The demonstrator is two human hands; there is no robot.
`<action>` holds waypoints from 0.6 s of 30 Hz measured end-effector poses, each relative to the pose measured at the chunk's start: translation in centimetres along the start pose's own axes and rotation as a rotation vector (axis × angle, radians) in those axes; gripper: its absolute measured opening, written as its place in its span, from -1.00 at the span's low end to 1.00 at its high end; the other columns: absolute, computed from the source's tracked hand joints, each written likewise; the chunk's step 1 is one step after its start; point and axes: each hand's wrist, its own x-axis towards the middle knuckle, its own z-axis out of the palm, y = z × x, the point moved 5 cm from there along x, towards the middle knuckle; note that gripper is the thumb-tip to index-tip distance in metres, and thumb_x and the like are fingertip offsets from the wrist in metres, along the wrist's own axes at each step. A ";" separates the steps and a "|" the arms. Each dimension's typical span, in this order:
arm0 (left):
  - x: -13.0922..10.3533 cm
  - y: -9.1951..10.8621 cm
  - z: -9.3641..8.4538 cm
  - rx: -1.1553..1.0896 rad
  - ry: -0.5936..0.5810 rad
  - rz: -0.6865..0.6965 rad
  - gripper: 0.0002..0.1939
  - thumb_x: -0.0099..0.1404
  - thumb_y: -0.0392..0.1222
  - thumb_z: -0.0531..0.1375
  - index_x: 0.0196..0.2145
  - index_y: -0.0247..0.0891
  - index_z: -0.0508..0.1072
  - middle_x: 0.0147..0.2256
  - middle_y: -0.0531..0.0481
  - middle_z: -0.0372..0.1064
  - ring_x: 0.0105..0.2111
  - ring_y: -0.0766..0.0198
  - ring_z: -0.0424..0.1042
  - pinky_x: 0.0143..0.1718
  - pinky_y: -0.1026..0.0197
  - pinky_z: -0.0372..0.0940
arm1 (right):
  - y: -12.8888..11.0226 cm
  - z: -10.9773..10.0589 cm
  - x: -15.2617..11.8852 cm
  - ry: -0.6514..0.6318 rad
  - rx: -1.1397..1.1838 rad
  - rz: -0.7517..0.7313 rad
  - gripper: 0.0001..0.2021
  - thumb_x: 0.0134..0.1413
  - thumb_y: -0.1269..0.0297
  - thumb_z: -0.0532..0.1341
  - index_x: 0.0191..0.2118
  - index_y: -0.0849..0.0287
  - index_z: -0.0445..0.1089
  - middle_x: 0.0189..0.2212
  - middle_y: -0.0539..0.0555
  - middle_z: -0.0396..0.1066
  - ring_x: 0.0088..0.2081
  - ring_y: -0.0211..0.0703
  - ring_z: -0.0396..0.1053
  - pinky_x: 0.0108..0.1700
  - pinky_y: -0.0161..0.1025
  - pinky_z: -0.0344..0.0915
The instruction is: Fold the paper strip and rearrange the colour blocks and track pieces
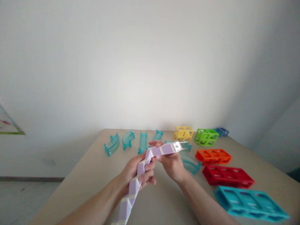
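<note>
A long snake puzzle [141,167] of lilac and white wedge segments is held up above the table. My left hand [134,168] wraps round its middle, fingers curled over the segments. With my right hand [172,162] I grip the upper part, thumb below and fingertips behind it. The puzzle bends between my two hands; its upper end points right and shows a white end face. Its lower part runs down toward me and leaves the bottom of the view.
On the table [93,175] behind my hands lie several clear teal track pieces [143,142]. Along the right stand open-frame blocks: yellow [183,133], green [206,137], blue [222,132], orange [213,156], red [227,176] and teal [250,203]. A white wall [140,62] rises behind.
</note>
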 end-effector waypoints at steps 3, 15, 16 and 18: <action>-0.1 0.1 0.1 0.019 -0.034 -0.001 -0.50 0.43 0.08 -0.14 -0.29 -0.36 0.41 -0.60 0.18 0.14 -0.79 0.53 -0.03 -0.48 0.21 0.45 | -0.1 0.1 -0.1 -0.043 -0.005 -0.017 -0.70 -0.09 0.24 0.42 -0.16 0.06 0.48 -0.07 0.10 0.44 -0.11 -0.07 0.38 -0.08 -0.15 0.28; -0.3 -0.1 -0.4 0.185 -0.057 -0.066 -0.67 0.37 0.04 0.01 -0.32 -0.27 0.37 -0.53 0.15 0.19 -0.79 0.53 0.05 -0.68 0.29 0.38 | 0.2 0.5 -0.1 -0.117 -0.051 0.009 -0.61 -0.06 -0.11 0.32 -0.30 0.14 0.51 -0.30 0.10 0.45 -0.37 -0.16 0.29 -0.27 -0.22 0.21; -0.3 -0.3 -0.4 0.183 -0.075 -0.112 -0.67 0.37 0.04 0.02 -0.31 -0.27 0.38 -0.53 0.14 0.20 -0.78 0.53 0.06 -0.66 0.29 0.38 | 0.2 0.7 -0.2 -0.133 -0.045 0.024 -0.59 -0.04 -0.14 0.29 -0.35 0.16 0.51 -0.33 0.11 0.44 -0.42 -0.19 0.25 -0.33 -0.24 0.18; -0.4 -1.0 -0.5 0.169 -0.110 -0.218 -0.66 0.35 0.06 0.03 -0.31 -0.28 0.38 -0.52 0.13 0.22 -0.78 0.53 0.07 -0.65 0.29 0.38 | 0.3 1.1 -0.2 -0.173 -0.025 0.078 -0.52 0.01 -0.19 0.21 -0.47 0.20 0.49 -0.42 0.11 0.41 -0.50 -0.23 0.15 -0.42 -0.27 0.11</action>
